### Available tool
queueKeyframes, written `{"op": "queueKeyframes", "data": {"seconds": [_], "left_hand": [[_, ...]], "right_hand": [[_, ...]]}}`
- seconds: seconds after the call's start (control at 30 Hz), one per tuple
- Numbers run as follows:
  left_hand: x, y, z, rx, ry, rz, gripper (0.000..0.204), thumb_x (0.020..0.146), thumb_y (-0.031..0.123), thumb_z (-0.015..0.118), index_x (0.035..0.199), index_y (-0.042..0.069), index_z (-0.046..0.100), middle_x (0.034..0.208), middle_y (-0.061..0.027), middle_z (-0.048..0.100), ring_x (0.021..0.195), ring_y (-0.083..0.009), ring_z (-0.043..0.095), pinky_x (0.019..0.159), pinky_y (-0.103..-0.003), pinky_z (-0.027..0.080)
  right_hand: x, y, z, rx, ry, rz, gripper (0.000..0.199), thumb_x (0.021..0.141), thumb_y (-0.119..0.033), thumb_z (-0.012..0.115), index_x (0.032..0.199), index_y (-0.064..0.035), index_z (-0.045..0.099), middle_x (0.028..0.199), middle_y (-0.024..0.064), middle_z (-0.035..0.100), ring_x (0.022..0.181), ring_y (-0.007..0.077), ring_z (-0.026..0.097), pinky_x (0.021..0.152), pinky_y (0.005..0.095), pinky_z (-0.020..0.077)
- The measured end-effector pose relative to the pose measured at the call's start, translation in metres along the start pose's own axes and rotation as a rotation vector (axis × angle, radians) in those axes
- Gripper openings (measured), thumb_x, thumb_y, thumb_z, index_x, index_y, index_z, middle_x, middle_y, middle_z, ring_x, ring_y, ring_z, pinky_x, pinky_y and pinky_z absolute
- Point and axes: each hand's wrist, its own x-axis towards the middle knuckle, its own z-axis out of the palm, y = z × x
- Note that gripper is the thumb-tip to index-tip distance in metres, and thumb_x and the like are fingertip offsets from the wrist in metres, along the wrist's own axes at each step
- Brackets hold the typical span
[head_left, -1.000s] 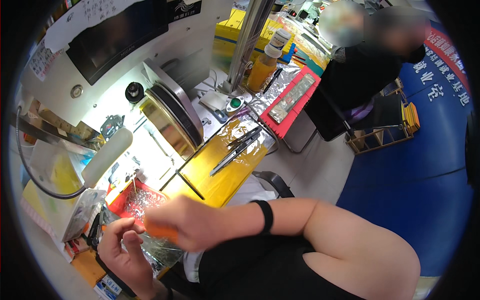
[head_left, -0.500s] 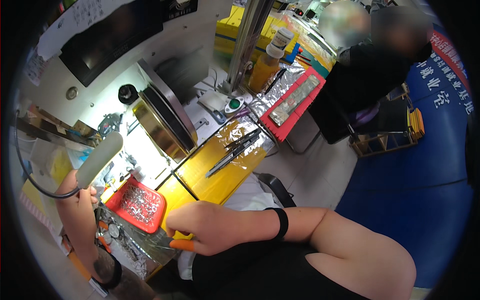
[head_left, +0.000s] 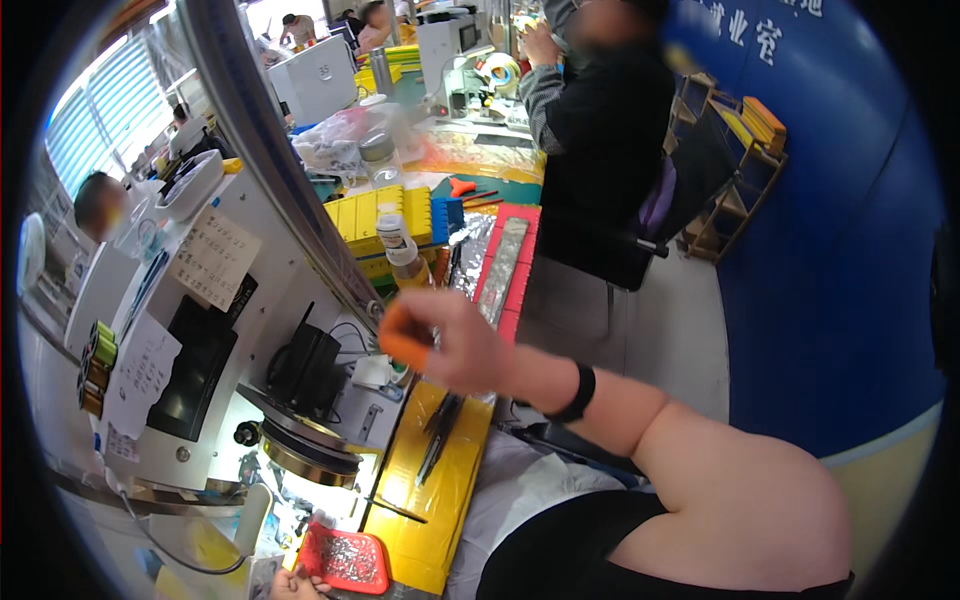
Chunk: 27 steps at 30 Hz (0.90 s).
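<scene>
My right hand [head_left: 455,340] is raised over the bench, in front of the capped bottle [head_left: 397,240]. Its fingers are curled in a pinch, with orange covering at the fingertips; motion blurs them, and I cannot make out anything held. At the lower edge, my left hand [head_left: 298,584] is partly cut off, its fingers bent beside the red tray [head_left: 378,572] of small, shiny metal pieces. What those fingers hold, if anything, is hidden. Near it stands a pale paddle-shaped lamp head [head_left: 256,515] on a thin bent cable.
Dark slim tools [head_left: 437,440] lie on the yellow mat [head_left: 405,540]. A round gold-rimmed machine part [head_left: 308,455] stands to its left. Beyond my right hand are a red ridged board [head_left: 520,235] and yellow boxes [head_left: 365,218]. A person in black [head_left: 605,150] sits at the far bench.
My right hand has moved from beside the red tray up and away over the bench. The view has swung, so the tray and left hand now sit at the lower edge.
</scene>
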Motion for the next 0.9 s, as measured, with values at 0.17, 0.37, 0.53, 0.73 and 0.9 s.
{"op": "queueKeyframes", "data": {"seconds": [0.17,0.37,0.53,0.73,0.9], "left_hand": [[-0.002,-0.014,-0.004,0.026,0.024,-0.101,0.015,0.093,0.005,0.054,0.081,-0.003,0.059,0.070,-0.0110,0.062,0.055,-0.0161,0.057,0.047,-0.030,0.046],[-0.022,0.034,-0.006,0.108,0.064,-0.083,0.023,0.100,0.017,0.056,0.089,-0.001,0.063,0.069,-0.0079,0.061,0.058,-0.0147,0.058,0.052,-0.030,0.050],[-0.031,0.028,-0.006,0.051,0.162,-0.193,0.018,0.098,0.017,0.059,0.098,0.000,0.067,0.074,-0.0072,0.064,0.063,-0.0137,0.060,0.057,-0.028,0.052],[-0.054,0.059,-0.007,0.389,0.288,0.128,0.027,0.096,0.015,0.062,0.118,0.000,0.060,0.075,-0.0063,0.064,0.066,-0.0163,0.060,0.059,-0.028,0.050],[-0.078,0.082,0.030,-0.181,0.623,0.318,0.023,0.096,0.013,0.059,0.109,-0.006,0.058,0.081,-0.0136,0.063,0.064,-0.0192,0.056,0.057,-0.030,0.046]], "right_hand": [[0.048,0.005,-0.026,0.104,0.162,-0.044,0.012,0.089,-0.005,0.068,0.097,0.0010,0.061,0.075,-0.0022,0.059,0.066,0.0020,0.051,0.057,0.0202,0.0409],[0.075,-0.002,-0.039,-0.137,0.060,-0.143,0.021,0.086,-0.005,0.070,0.103,0.0034,0.062,0.066,-0.0003,0.054,0.056,0.0049,0.046,0.052,0.0240,0.0373],[0.084,-0.007,-0.034,-0.198,0.003,-0.181,0.014,0.082,-0.009,0.071,0.089,0.0031,0.067,0.060,0.0065,0.059,0.054,0.0111,0.055,0.052,0.0278,0.0421],[0.080,-0.005,-0.044,-0.139,0.034,-0.150,0.007,0.084,-0.004,0.067,0.084,0.0026,0.065,0.061,0.0039,0.059,0.054,0.0076,0.052,0.051,0.0269,0.0398],[0.058,-0.019,-0.054,-0.040,-0.040,-0.046,0.006,0.086,-0.003,0.067,0.084,0.0011,0.064,0.064,-0.0014,0.056,0.059,0.0019,0.050,0.054,0.0212,0.0397]]}}
